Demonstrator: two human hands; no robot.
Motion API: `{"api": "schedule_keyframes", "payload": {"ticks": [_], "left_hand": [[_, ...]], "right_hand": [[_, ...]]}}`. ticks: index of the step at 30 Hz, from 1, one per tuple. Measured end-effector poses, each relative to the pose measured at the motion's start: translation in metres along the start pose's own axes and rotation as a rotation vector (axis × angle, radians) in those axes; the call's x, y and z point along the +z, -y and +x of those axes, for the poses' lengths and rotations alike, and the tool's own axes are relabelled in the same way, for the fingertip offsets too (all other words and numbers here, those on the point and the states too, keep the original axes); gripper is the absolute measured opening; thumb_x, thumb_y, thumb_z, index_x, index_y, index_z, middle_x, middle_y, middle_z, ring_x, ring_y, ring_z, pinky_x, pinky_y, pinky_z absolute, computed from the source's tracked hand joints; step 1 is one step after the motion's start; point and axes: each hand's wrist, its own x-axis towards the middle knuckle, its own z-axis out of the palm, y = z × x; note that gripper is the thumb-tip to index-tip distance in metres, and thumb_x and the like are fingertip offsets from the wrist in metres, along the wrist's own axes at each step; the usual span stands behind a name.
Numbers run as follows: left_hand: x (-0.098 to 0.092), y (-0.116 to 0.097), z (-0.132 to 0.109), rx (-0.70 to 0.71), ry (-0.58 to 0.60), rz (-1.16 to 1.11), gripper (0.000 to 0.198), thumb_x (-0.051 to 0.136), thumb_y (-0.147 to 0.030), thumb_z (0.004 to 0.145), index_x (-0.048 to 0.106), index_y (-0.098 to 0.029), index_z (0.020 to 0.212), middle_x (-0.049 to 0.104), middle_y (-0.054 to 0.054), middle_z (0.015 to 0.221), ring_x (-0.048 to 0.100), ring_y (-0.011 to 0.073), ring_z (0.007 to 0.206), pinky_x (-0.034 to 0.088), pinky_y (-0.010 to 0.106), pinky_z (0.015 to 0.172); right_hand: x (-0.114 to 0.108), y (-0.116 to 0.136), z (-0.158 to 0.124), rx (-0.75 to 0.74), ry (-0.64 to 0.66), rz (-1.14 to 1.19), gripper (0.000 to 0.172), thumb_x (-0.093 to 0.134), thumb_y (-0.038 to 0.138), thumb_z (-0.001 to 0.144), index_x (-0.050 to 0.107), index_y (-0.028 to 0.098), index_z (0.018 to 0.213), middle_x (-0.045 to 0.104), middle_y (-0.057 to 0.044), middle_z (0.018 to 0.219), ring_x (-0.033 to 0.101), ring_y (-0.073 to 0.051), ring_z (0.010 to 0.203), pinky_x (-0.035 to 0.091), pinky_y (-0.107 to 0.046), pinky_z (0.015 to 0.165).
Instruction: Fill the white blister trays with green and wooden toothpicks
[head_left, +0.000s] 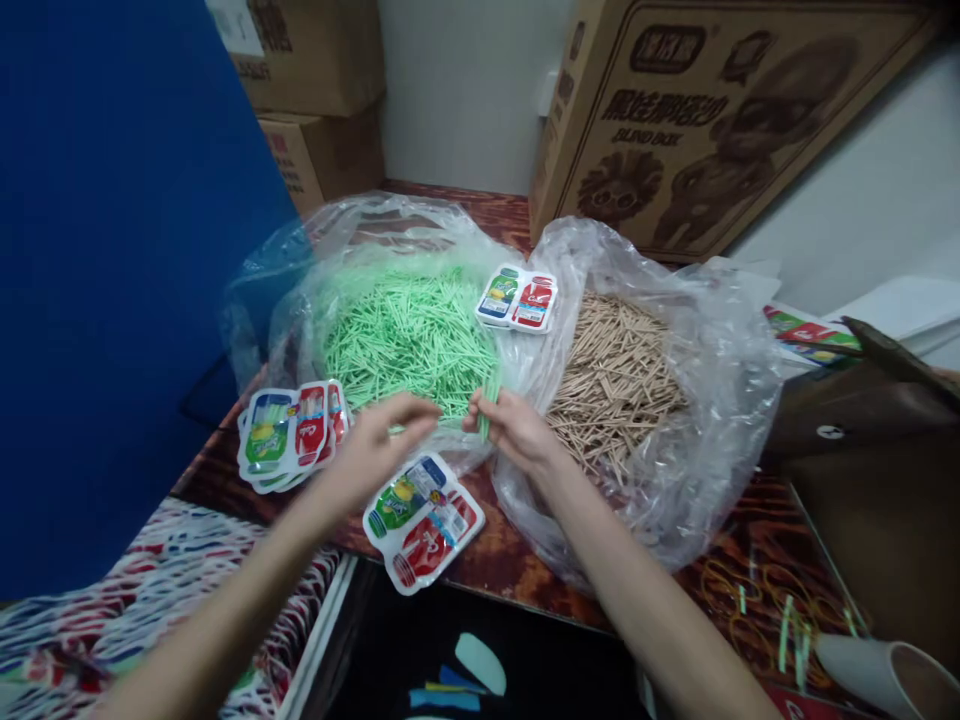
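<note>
My right hand [519, 425] pinches a small bunch of green sticks [489, 392] upright at the front right edge of a heap of green sticks [412, 335]. That heap lies in a clear plastic bag [382, 215]. Just left of it, my left hand [391, 425] is slightly blurred, with thumb and fingers apart and nothing visible between them. Below the hands lies a bottle-shaped blister pack [424, 522] with a green half and a red half. More such packs [289, 435] are stacked by my left forearm, and further packs [517, 298] rest between the bags.
Brown sticks [615, 380] fill a second plastic bag [720, 380] on the right. Cardboard boxes [675, 130] stand behind, and a blue panel [112, 250] borders the left. Rubber bands [731, 590] and a white cup [862, 660] lie at the lower right. Striped packaging [172, 570] sits lower left.
</note>
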Motion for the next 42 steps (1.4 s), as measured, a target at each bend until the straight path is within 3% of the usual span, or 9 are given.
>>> {"api": "schedule_keyframes", "payload": {"ticks": [3, 6, 9, 13, 24, 29, 32, 35, 42], "left_hand": [[0.036, 0.013, -0.025, 0.017, -0.028, 0.224, 0.031, 0.05, -0.027, 0.09, 0.058, -0.021, 0.12, 0.059, 0.012, 0.126, 0.052, 0.0261, 0.118, 0.042, 0.049, 0.099], [0.066, 0.026, -0.042, -0.024, -0.117, 0.429, 0.048, 0.049, -0.027, 0.091, 0.042, -0.015, 0.137, 0.044, 0.017, 0.143, 0.037, 0.0302, 0.133, 0.029, 0.053, 0.108], [0.078, 0.035, -0.044, -0.016, -0.029, 0.553, 0.045, 0.046, -0.029, 0.092, 0.045, -0.017, 0.135, 0.052, 0.013, 0.138, 0.04, 0.0307, 0.132, 0.021, 0.057, 0.111], [0.078, 0.042, -0.043, -0.003, 0.059, 0.61, 0.035, 0.044, -0.028, 0.093, 0.055, -0.019, 0.125, 0.06, 0.01, 0.13, 0.047, 0.0295, 0.125, 0.019, 0.059, 0.111], [0.073, 0.04, -0.045, 0.01, -0.033, 0.613, 0.032, 0.05, -0.026, 0.09, 0.055, -0.018, 0.12, 0.053, 0.014, 0.134, 0.046, 0.0302, 0.123, 0.032, 0.052, 0.103], [0.054, 0.036, -0.065, -0.16, -0.149, 0.636, 0.02, 0.048, -0.028, 0.09, 0.061, -0.019, 0.077, 0.06, 0.008, 0.082, 0.055, 0.0258, 0.083, 0.044, 0.039, 0.074], [0.053, 0.038, -0.076, -0.197, -0.123, 0.655, 0.016, 0.055, -0.034, 0.086, 0.061, -0.019, 0.083, 0.058, 0.008, 0.088, 0.053, 0.0262, 0.085, 0.042, 0.038, 0.075], [0.057, 0.042, -0.076, -0.248, -0.128, 0.681, 0.04, 0.066, -0.043, 0.077, 0.057, -0.019, 0.107, 0.056, 0.01, 0.1, 0.051, 0.0293, 0.095, 0.041, 0.04, 0.081], [0.058, 0.059, -0.066, -0.431, -0.142, 0.491, 0.027, 0.067, -0.04, 0.072, 0.051, -0.021, 0.082, 0.054, 0.004, 0.084, 0.053, 0.0258, 0.086, 0.042, 0.037, 0.076]], "right_hand": [[0.004, -0.032, -0.036, -0.23, -0.18, -0.197, 0.011, 0.061, 0.031, 0.084, 0.059, 0.02, 0.087, 0.064, 0.002, 0.076, 0.062, -0.013, 0.072, 0.05, -0.026, 0.072], [0.005, -0.061, -0.059, -0.287, -0.252, -0.438, 0.013, 0.054, 0.033, 0.088, 0.058, 0.021, 0.091, 0.063, 0.0, 0.079, 0.061, -0.016, 0.076, 0.049, -0.027, 0.07], [0.001, -0.075, -0.067, -0.301, -0.268, -0.577, 0.014, 0.051, 0.032, 0.089, 0.058, 0.021, 0.091, 0.062, -0.001, 0.082, 0.061, -0.017, 0.078, 0.048, -0.028, 0.071], [-0.006, -0.081, -0.07, -0.315, -0.223, -0.635, 0.014, 0.047, 0.03, 0.092, 0.057, 0.02, 0.089, 0.062, -0.001, 0.083, 0.06, -0.017, 0.081, 0.046, -0.028, 0.076], [-0.016, -0.089, -0.07, -0.359, -0.114, -0.675, 0.017, 0.049, 0.026, 0.091, 0.063, 0.02, 0.085, 0.065, -0.002, 0.083, 0.061, -0.018, 0.083, 0.044, -0.028, 0.079], [-0.016, -0.089, -0.072, -0.362, -0.128, -0.697, 0.019, 0.048, 0.027, 0.092, 0.064, 0.021, 0.085, 0.066, -0.002, 0.083, 0.061, -0.018, 0.083, 0.044, -0.028, 0.078], [-0.014, -0.088, -0.073, -0.366, -0.132, -0.692, 0.018, 0.048, 0.026, 0.092, 0.064, 0.02, 0.086, 0.066, -0.002, 0.084, 0.062, -0.018, 0.084, 0.044, -0.028, 0.078], [-0.012, -0.088, -0.073, -0.368, -0.137, -0.689, 0.018, 0.048, 0.025, 0.092, 0.064, 0.02, 0.085, 0.065, -0.002, 0.083, 0.062, -0.018, 0.084, 0.044, -0.028, 0.079], [-0.012, -0.09, -0.075, -0.365, -0.163, -0.688, 0.019, 0.047, 0.026, 0.092, 0.064, 0.02, 0.086, 0.065, -0.002, 0.083, 0.061, -0.018, 0.084, 0.045, -0.028, 0.081]]}}
